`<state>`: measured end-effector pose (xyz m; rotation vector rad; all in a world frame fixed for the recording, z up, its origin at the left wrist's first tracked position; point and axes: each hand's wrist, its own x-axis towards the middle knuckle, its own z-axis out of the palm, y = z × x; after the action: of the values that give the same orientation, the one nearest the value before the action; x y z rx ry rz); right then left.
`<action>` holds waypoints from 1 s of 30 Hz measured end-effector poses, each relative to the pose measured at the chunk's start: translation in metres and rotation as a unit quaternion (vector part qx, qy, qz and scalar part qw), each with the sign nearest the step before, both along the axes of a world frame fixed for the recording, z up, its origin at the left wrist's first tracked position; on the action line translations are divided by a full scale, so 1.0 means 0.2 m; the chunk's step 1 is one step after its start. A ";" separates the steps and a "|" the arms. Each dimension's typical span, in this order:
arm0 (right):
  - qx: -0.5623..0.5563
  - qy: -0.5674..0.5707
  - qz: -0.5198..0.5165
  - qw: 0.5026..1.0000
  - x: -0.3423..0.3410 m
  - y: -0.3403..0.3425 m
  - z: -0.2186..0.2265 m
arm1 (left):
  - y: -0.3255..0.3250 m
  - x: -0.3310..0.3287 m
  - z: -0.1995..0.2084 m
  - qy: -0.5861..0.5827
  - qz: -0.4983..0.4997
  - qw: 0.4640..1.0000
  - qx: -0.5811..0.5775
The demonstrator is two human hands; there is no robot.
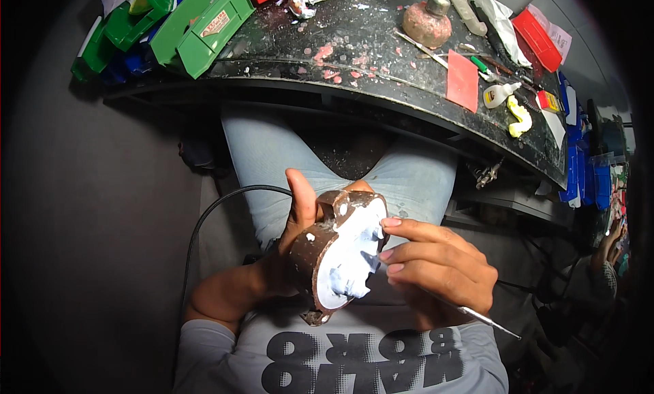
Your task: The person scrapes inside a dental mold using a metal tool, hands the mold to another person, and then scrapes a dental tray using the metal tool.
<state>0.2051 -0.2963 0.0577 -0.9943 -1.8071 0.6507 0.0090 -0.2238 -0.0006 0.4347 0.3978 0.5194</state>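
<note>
My left hand (pixel 300 207) holds a brown metal dental flask half (pixel 310 261) over my lap, its thumb raised beside the rim and its other fingers mostly hidden behind. White plaster (pixel 364 234) fills the flask, with a raised, uneven lump in the glare; fine detail is washed out. My right hand (pixel 446 268) grips a slim metal carving tool (pixel 489 322) like a pen. The tool's dark blade (pixel 370 260) reaches over the plaster, and I cannot tell whether it touches. One fingertip of that hand lies at or near the flask's right rim.
Beyond my knees stands a dark, spattered workbench (pixel 272 46). On it are green bins (pixel 214 29), a round bottle with a metal cap (pixel 427 26), a pink sheet (pixel 462 81), a white dropper bottle (pixel 501 94) and a yellow arch-shaped piece (pixel 519 118). A black cable (pixel 193 247) curves past my left arm.
</note>
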 end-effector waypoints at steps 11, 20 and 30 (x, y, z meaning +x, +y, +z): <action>0.004 -0.011 -0.009 1.000 -0.01 0.02 0.00 | 0.01 -0.02 0.01 0.075 0.008 0.976 0.206; 0.013 -0.023 -0.044 0.999 -0.04 0.03 0.01 | 0.03 -0.01 0.02 0.164 0.022 0.943 0.289; 0.012 -0.016 -0.052 0.998 -0.05 0.04 0.00 | 0.03 -0.01 0.01 0.152 0.026 0.943 0.295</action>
<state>0.1953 -0.2889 0.0576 -1.0804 -1.7746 0.5506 0.0060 -0.2185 0.0017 1.0955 0.5494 0.6232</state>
